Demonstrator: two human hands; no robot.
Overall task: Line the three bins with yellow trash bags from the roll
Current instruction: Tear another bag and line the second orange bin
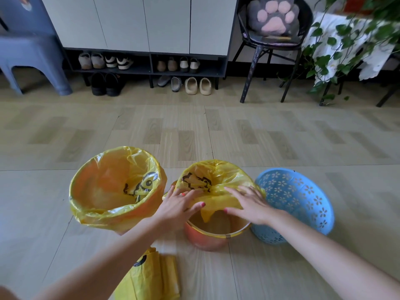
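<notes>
- Spreading the yellow bag [216, 200] over the middle bin [207, 237], left hand [179, 204] and right hand [249, 202] each pinch its near edge, thumbs underneath, fingers fairly straight, to stretch it over the rim.
- Left bin [116, 191] is lined already; the blue basket [298, 202] waits bare.
- The remaining bags [149, 278] lie on the floor [194, 131], within reach.

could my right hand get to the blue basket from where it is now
Probably yes. Your right hand is on the yellow bag at the middle bin's right rim, and the blue basket stands just beside it, unlined, with nothing between them.
</notes>
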